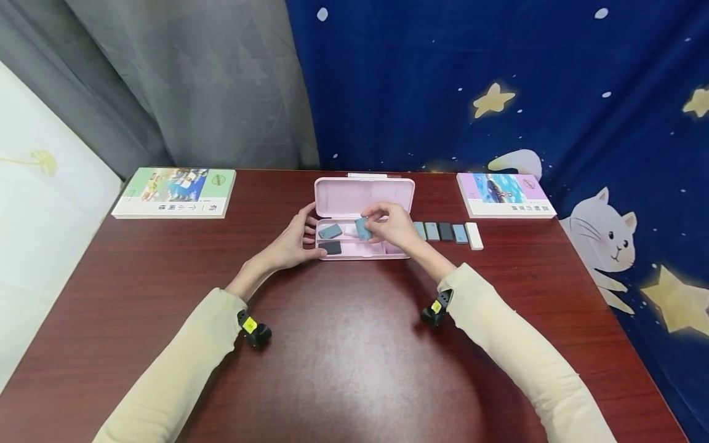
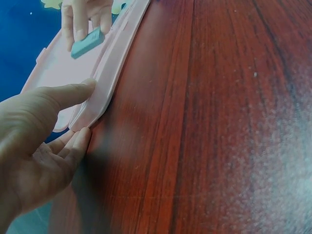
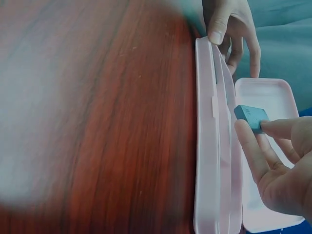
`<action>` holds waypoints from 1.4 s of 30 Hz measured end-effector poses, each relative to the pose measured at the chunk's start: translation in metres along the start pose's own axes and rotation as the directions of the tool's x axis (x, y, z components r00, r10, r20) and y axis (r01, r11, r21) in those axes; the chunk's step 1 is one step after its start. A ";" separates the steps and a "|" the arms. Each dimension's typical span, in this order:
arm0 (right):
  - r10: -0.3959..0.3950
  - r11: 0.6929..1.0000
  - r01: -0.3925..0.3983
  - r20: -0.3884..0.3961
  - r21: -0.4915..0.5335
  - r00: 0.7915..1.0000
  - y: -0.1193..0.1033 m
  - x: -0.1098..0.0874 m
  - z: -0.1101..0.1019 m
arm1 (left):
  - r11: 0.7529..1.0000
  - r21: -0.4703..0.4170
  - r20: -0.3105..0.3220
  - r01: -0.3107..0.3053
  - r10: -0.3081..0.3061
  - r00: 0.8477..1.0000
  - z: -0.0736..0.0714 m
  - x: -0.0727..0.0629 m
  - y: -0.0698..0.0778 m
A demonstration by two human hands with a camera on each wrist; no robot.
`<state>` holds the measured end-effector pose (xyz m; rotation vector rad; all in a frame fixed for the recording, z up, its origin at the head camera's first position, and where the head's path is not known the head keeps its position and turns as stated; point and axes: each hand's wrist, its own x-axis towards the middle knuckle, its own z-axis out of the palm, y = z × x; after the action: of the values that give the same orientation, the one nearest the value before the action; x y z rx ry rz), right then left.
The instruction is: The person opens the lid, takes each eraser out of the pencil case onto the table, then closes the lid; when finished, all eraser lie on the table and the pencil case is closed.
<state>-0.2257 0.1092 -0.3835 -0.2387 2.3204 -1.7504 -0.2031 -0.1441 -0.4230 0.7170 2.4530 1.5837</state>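
A pink pencil case (image 1: 362, 257) lies with its lid (image 1: 362, 195) raised at the back. My left hand (image 1: 289, 245) holds its left end, thumb on the front rim and fingers against the side. Above the case's middle, my right hand (image 1: 394, 226) pinches a blue-grey eraser (image 3: 251, 117) between thumb and fingers; the same eraser (image 2: 87, 43) shows in the left wrist view. Inside the case, another blue-grey eraser (image 1: 330, 231) lies in the back compartment beside a white piece (image 1: 350, 230). A dark eraser (image 1: 331, 247) lies at the left of the front compartment.
Right of the case, several erasers stand in a row, among them a dark one (image 1: 445, 231), a blue one (image 1: 460, 234) and a white one (image 1: 474, 236). A green-covered book (image 1: 174, 194) lies back left, a purple-covered book (image 1: 506, 195) back right. Curtains hang behind the table (image 1: 343, 357).
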 end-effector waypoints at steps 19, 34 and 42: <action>0.054 0.998 -0.055 -0.064 -0.009 0.996 0.018 -0.032 -0.048 | 0.998 -0.032 0.037 0.054 -0.052 0.998 -0.002 -0.006 0.040; 0.157 0.988 -0.157 -0.061 0.011 0.986 0.030 -0.055 -0.085 | 0.998 -0.029 0.033 0.061 -0.060 0.998 -0.003 -0.006 0.040; 0.174 0.983 -0.177 -0.070 -0.044 0.982 0.039 -0.064 -0.092 | 0.998 -0.015 0.018 0.058 -0.058 0.998 0.000 -0.002 0.020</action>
<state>-0.1890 0.2219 -0.3913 0.0163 2.3522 -1.6400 -0.1951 -0.1386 -0.4056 0.6482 2.4233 1.5677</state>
